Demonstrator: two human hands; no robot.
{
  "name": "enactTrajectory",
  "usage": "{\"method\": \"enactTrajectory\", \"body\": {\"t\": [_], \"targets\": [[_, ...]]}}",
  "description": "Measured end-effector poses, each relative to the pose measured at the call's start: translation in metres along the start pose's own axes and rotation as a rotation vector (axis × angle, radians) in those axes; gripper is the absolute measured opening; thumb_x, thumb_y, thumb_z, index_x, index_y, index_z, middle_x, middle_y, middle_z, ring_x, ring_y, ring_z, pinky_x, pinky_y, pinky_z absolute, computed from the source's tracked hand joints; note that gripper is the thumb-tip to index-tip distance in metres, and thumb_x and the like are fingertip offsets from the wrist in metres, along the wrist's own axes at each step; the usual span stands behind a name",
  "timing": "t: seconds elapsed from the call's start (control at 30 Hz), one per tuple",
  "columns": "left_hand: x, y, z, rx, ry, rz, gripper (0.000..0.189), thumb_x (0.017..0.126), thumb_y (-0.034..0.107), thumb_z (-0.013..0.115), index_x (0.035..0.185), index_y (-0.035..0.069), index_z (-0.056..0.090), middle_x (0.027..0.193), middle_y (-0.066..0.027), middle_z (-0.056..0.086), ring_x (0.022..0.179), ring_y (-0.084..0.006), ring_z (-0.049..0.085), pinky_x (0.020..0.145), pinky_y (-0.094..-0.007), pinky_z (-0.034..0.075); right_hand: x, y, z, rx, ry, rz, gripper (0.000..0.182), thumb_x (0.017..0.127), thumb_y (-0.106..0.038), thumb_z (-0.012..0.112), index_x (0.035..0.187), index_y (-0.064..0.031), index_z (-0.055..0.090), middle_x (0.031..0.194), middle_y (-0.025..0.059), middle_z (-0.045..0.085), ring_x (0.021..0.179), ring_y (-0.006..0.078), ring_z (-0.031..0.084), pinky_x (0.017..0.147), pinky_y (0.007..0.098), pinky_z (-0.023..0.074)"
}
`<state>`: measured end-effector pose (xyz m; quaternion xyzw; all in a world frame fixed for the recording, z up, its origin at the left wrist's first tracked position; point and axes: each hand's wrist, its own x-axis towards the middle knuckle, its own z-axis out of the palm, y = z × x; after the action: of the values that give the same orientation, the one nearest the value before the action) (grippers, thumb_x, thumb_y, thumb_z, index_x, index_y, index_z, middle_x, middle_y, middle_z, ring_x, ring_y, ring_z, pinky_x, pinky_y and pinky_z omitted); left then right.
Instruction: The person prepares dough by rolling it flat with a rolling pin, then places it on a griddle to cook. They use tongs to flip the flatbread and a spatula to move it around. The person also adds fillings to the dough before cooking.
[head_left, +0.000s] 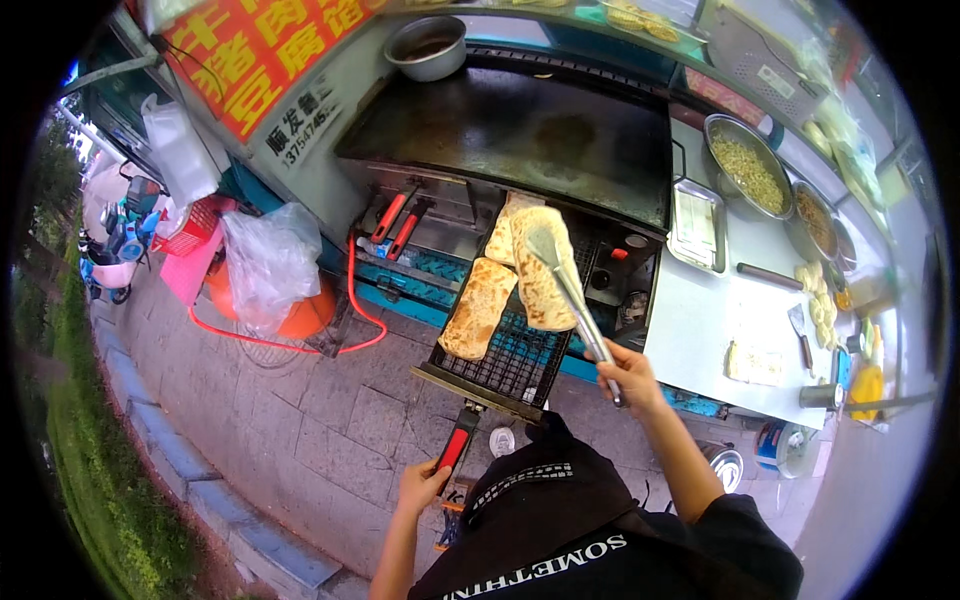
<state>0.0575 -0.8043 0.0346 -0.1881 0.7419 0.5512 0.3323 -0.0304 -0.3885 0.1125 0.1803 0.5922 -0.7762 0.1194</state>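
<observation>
My left hand (422, 484) grips the red-and-black handle (455, 442) of a wire grill rack (517, 367), which is pulled out from under a flat griddle. In my right hand (630, 379) are metal tongs (576, 294), their tips on a browned flatbread (541, 289) over the rack's right side. Whether the tongs' jaws are closed around that bread cannot be told. A second golden-brown flatbread (478, 309) lies on the front left of the rack. Behind it a third flatbread (502, 238) is partly covered by the one at the tongs.
The dark griddle (517, 135) carries a metal pot (426, 49) at its far left corner. On the right counter (682, 322) stand bowls of filling (748, 161), a steel tray (697, 225), a scraper (801, 337) and dough pieces (821, 307). An orange hose (352, 292) crosses the paving at left.
</observation>
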Motion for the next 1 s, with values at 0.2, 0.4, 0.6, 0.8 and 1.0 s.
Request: {"method": "enactTrajectory", "body": {"t": [0.2, 0.4, 0.6, 0.8, 1.0], "targets": [[-0.003, 0.005, -0.006, 0.040, -0.031, 0.060, 0.027, 0.086, 0.024, 0.069, 0.100, 0.001, 0.070, 0.073, 0.0012, 0.064, 0.066, -0.0059, 0.055, 0.058, -0.0249, 0.043, 0.049, 0.066, 0.000, -0.002, 0.136, 0.057, 0.040, 0.091, -0.006, 0.057, 0.131, -0.0035, 0.053, 0.102, 0.0049, 0.065, 0.062, 0.0084, 0.054, 0.046, 0.0231, 0.0449], [0.001, 0.002, -0.004, 0.131, 0.007, 0.112, 0.029, 0.084, 0.030, 0.070, 0.097, 0.004, 0.071, 0.065, 0.0018, 0.061, 0.060, -0.0049, 0.053, 0.055, -0.0259, 0.042, 0.084, 0.082, 0.001, 0.126, 0.265, 0.019, 0.034, 0.092, -0.010, 0.059, 0.126, -0.0039, 0.057, 0.100, 0.0004, 0.065, 0.062, 0.0084, 0.055, 0.047, 0.0235, 0.0468], [0.003, -0.007, -0.004, 0.145, 0.012, 0.130, 0.032, 0.083, 0.033, 0.071, 0.099, 0.006, 0.071, 0.065, -0.0005, 0.064, 0.060, -0.0061, 0.054, 0.055, -0.0267, 0.042, 0.046, 0.088, 0.004, 0.088, 0.266, 0.084, 0.039, 0.091, -0.012, 0.060, 0.129, -0.0055, 0.055, 0.100, 0.0019, 0.065, 0.063, 0.0094, 0.055, 0.045, 0.0243, 0.0470], [0.012, -0.024, -0.003, 0.162, 0.043, 0.142, 0.035, 0.082, 0.035, 0.070, 0.100, 0.005, 0.070, 0.068, -0.0040, 0.065, 0.062, -0.0077, 0.056, 0.057, -0.0277, 0.044, 0.039, 0.086, 0.013, 0.134, 0.291, 0.105, 0.044, 0.091, -0.010, 0.060, 0.134, -0.0076, 0.052, 0.106, 0.0044, 0.066, 0.062, 0.0105, 0.056, 0.046, 0.0241, 0.0479], [-0.007, 0.015, -0.002, 0.262, 0.001, 0.113, 0.038, 0.084, 0.039, 0.067, 0.096, 0.003, 0.069, 0.065, -0.0044, 0.063, 0.061, -0.0073, 0.055, 0.056, -0.0281, 0.043, 0.080, 0.080, 0.007, 0.110, 0.289, 0.034, 0.040, 0.091, -0.010, 0.060, 0.130, -0.0054, 0.055, 0.103, 0.0031, 0.066, 0.062, 0.0102, 0.056, 0.048, 0.0247, 0.0484]]}}
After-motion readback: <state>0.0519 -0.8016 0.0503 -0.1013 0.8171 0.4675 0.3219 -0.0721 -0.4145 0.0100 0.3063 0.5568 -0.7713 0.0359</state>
